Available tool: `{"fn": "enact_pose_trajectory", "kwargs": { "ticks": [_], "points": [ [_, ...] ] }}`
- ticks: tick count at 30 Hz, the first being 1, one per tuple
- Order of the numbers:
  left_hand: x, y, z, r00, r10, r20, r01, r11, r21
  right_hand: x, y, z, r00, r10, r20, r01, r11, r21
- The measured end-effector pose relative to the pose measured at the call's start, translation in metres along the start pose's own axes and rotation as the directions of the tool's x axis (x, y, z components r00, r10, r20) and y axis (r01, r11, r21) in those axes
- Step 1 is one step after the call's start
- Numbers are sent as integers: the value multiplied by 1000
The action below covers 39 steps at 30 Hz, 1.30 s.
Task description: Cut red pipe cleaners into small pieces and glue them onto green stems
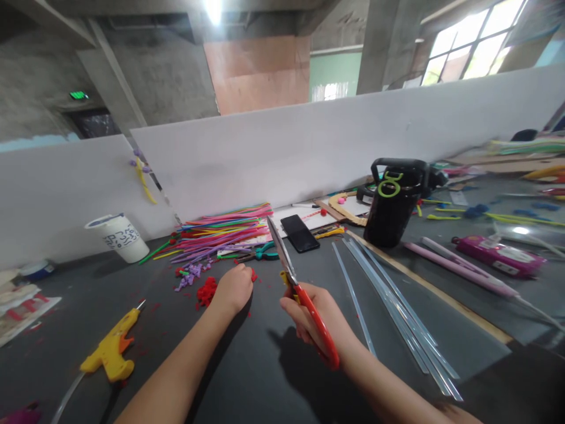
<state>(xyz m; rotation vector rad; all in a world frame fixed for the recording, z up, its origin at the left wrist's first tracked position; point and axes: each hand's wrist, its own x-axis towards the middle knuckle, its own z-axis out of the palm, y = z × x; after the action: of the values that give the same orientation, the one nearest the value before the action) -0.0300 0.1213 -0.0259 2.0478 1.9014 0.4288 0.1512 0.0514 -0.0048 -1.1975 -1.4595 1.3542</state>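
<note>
While the person's right hand (pixel 315 312) is wrapped around the red handles of a pair of scissors (pixel 288 262), blades raised clear of the dark tabletop (pixel 172 312), the left hand (pixel 236 287) rests low beside a heap of red pieces (pixel 206 292). The left fingers are curled inward and mostly hidden; a bit of red shows just beyond them, but whether it is gripped cannot be told from where I stand. The blades appear nearly together, touching nothing.

Progress, as judged from the layout: cutting seems well begun, since the red pieces and a looser cluster of purple pieces (pixel 192 275) already lie short and separate. The bundle of stems (pixel 229 227) behind them is long and seemingly uncut, so much material remains. No assembled form is visible near the hands.

Materials: the stems look soft and fuzzy, slender and many-coloured; the short pieces form tufted, irregular mounds. By contrast, the transparent sticks (pixel 397 306) to the right are straight, smooth and glossy. Teal-handled pliers (pixel 266 252) lie beyond the left hand, near a flat black phone (pixel 300 233). A yellow plastic glue gun (pixel 110 347), angular with a metal tip, lies at far left.
</note>
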Motion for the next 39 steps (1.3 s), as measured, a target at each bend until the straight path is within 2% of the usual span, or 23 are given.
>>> {"fn": "enact_pose_trajectory", "kwargs": {
  "ticks": [3, 5, 8, 11, 13, 16, 18, 20, 22, 26, 29, 31, 34, 36, 37, 39],
  "points": [
    [-1, -4, -3, 998, -60, 7, 61, 980, -188, -1, -2, 0, 1000, 4, -3, -4, 1000, 1],
    [-3, -7, -5, 995, -91, 30, 96, 934, -343, -1, -3, -1, 1000, 4, 2, -4, 1000, -1],
    [-14, -7, -6, 991, -104, 84, 133, 801, -584, -2, -3, 0, 1000, 6, 11, -6, 1000, -16],
    [-35, 1, -8, 983, -83, 162, 178, 616, -767, -1, -2, 2, 1000, 8, 2, -8, 998, -55],
    [-53, 9, -9, 969, -52, 242, 234, 507, -829, 0, 0, 4, 1000, 15, 6, -15, 997, -78],
    [-76, 22, -10, 935, 13, 354, 319, 407, -856, -1, 2, 8, 999, 14, 39, -10, 996, -88],
    [-86, 28, -11, 894, 84, 440, 396, 308, -865, -3, 1, 9, 997, 18, 81, -12, 997, -75],
    [-92, 31, -11, 868, 132, 479, 444, 227, -867, -6, -2, 9, 992, 34, 123, -25, 997, -74],
    [-94, 32, -11, 864, 142, 483, 457, 183, -870, -8, -3, 8, 989, 31, 147, -20, 996, -82],
    [-96, 33, -12, 869, 122, 480, 460, 159, -873, -10, -2, 8, 981, -49, 186, 65, 995, -82],
    [-100, 35, -13, 872, 118, 475, 449, 195, -872, -9, -2, 11, 982, -42, 186, 56, 996, -74],
    [-102, 36, -14, 864, 132, 485, 441, 264, -858, -9, -5, 11, 989, 1, 149, 8, 998, -58],
    [-105, 37, -14, 848, 153, 508, 403, 437, -804, -8, -13, 7, 997, 37, 61, -34, 998, -45],
    [-105, 38, -14, 877, 133, 461, 339, 509, -791, -8, -17, 2, 997, 72, 36, -70, 996, -55],
    [-104, 39, -14, 902, 107, 419, 311, 512, -801, -8, -18, 0, 995, 95, 36, -92, 994, -65],
    [-102, 41, -14, 942, 46, 332, 275, 459, -845, -9, -17, -2, 990, 129, 58, -123, 988, -92]
  ]
}}
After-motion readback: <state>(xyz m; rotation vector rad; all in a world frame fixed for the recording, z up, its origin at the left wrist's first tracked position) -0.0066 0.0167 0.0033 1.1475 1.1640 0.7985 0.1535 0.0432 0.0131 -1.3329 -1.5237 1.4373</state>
